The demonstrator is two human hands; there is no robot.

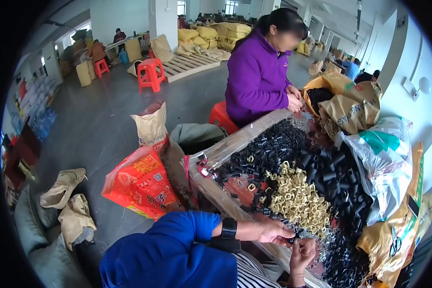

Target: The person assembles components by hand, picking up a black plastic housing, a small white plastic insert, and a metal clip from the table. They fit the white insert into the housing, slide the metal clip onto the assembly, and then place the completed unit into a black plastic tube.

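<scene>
Over the near edge of the table, my left hand [275,233] pinches a small black part [295,236]. My right hand [302,253] is closed right beside it, thumb and fingertips together; whatever is between them is too small to make out. Just past my hands lies a heap of gold-coloured metal buckles [300,199]. Small silver metal pieces [324,240] are scattered to the right of my fingers. Black plastic pieces [269,149] spread over the far part of the table, and larger black pieces [333,173] are piled on the right.
A co-worker in purple [257,72] sits across the table corner, hands together. Sacks line the right side, including a white plastic bag [381,158] and a yellow one bearing scissors [395,242]. A red bag [139,185] stands left of the wooden table edge [221,197].
</scene>
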